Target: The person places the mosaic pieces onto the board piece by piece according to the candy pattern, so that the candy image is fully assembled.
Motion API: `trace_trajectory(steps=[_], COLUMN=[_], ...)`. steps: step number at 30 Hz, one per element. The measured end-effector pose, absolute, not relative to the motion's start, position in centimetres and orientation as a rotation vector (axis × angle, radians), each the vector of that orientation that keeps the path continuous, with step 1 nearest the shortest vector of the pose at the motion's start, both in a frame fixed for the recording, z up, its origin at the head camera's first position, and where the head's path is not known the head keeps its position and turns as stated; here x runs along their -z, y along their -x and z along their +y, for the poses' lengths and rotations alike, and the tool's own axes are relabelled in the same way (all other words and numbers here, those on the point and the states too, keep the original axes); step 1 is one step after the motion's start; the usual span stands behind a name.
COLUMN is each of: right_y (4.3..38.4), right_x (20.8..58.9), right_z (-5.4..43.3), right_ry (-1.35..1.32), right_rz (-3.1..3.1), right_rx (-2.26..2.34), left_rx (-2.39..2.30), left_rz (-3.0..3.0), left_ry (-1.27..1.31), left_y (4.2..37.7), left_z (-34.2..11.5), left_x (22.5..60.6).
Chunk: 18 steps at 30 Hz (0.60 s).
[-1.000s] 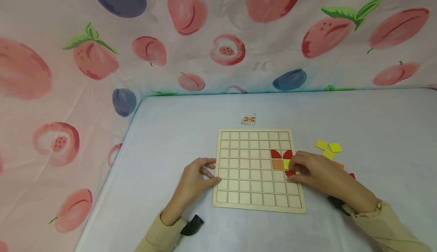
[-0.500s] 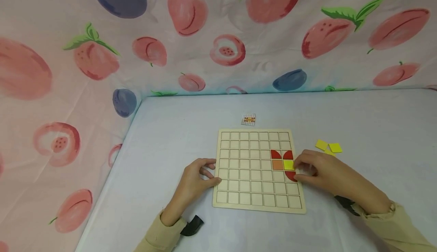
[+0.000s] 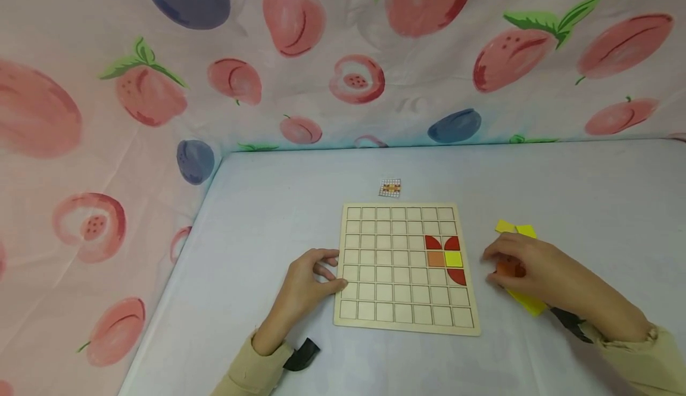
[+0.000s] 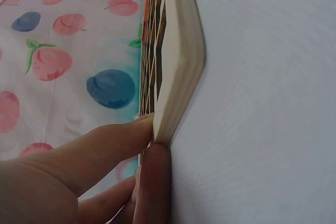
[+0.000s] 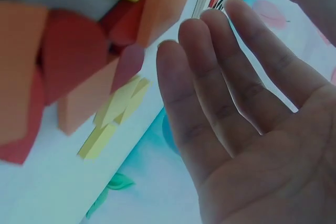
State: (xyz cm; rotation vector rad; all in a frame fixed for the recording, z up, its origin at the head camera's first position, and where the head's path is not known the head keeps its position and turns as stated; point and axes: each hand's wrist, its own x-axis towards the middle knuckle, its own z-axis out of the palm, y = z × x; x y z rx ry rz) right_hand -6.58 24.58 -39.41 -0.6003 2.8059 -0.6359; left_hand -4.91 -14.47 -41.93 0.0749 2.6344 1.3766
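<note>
My left hand holds the left edge of a pale wooden grid board. Seen from the left wrist, the thumb and a finger pinch the board's edge. Two red quarter-round pieces, an orange square, a yellow square and a third red piece sit in cells at the board's right. Off the board to the right, my right hand hovers over loose pieces, its fingers extended and apart. Its wrist view shows orange blocks and red rounded ones heaped beside the fingers.
Loose yellow tiles lie beyond the right hand, and another yellow piece shows below it. A small printed pattern card lies behind the board. Fruit-print cloth hangs behind and to the left of the white table.
My right hand has left the board's right edge and moved right over the loose pieces, uncovering the yellow square and the lower red piece. The left hand has stayed put.
</note>
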Motion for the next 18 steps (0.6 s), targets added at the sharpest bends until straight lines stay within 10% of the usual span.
trace_trajectory(steps=[18], right_y=[6.8], right_x=[40.1], right_z=[26.9], right_ry=[0.632], right_rz=[2.916], right_rx=[0.57], left_rx=[-1.376], left_rz=[2.621], left_ry=[-0.058], left_y=[5.0], left_z=[-14.5], left_x=[42.0])
